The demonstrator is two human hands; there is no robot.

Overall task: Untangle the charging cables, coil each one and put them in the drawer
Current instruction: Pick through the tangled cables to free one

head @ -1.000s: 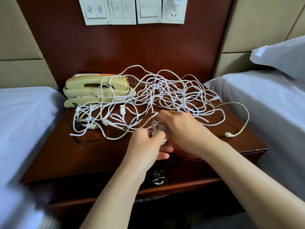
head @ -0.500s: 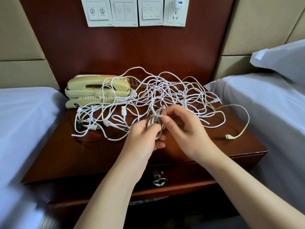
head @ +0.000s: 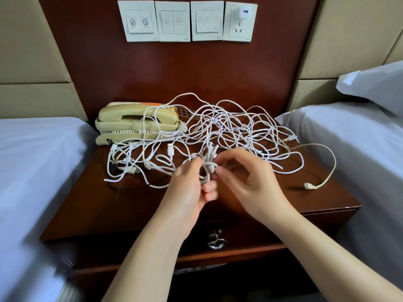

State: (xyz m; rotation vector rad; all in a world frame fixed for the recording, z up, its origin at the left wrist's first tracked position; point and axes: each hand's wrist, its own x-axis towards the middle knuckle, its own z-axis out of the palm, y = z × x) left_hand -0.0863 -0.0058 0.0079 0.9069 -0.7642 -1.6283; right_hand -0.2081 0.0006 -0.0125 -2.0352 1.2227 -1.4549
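A tangle of white charging cables (head: 235,129) sprawls over the back half of the dark wooden nightstand (head: 122,205). Just above the middle of the top, my left hand (head: 187,188) grips a small coiled bundle of white cable (head: 207,168). My right hand (head: 246,179) pinches the same bundle from the right with thumb and fingertips. The bundle still trails into the tangle behind it. The drawer (head: 261,234) under the top is closed, with a metal ring pull (head: 216,243) at its middle. A cream-coloured cable (head: 327,166) loops out to the right.
A beige telephone (head: 137,125) sits at the back left, with cable loops draped over it. White beds flank the nightstand on the left (head: 32,171) and right (head: 359,149). Wall switches and a socket with a charger plug (head: 244,14) hang above.
Both hands have lifted the coiled bundle off the nightstand and away from the front edge. My right hand has shifted from covering the bundle to pinching its right side.
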